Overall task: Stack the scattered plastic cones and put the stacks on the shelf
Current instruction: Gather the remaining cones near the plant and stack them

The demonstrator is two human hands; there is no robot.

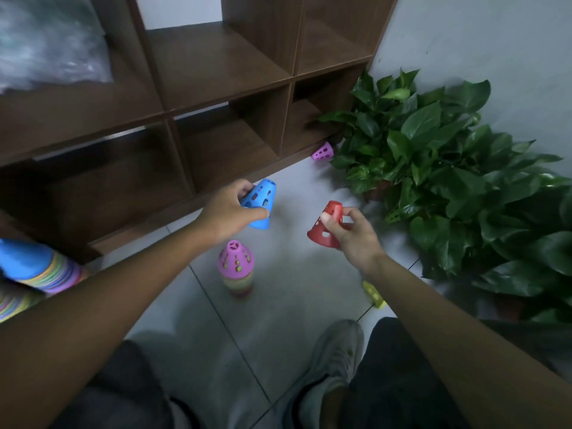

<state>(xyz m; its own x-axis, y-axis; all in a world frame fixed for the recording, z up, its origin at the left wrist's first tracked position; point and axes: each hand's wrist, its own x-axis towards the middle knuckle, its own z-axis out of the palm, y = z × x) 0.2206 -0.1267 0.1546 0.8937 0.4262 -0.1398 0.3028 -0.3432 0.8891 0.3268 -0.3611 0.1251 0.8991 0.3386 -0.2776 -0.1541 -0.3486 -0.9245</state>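
My left hand (227, 212) grips a blue perforated cone (260, 201) in the air, just above and behind a short stack of cones topped by a purple cone (236, 261) that stands on the floor. My right hand (346, 230) pinches a red cone (325, 224), tilted, to the right of the stack. A loose purple cone (323, 151) lies by the shelf's foot near the plant. A yellow cone (374, 294) lies on the floor, partly hidden behind my right forearm. A long multicoloured stack with a blue cone at its end (40, 267) lies at the left edge.
A dark wooden cube shelf (223, 97) stands along the wall, its lower compartments open. A plastic bag (46, 41) fills an upper left compartment. Leafy potted plants (448, 168) crowd the right side. My knees and a grey shoe (334, 363) are on the tiled floor below.
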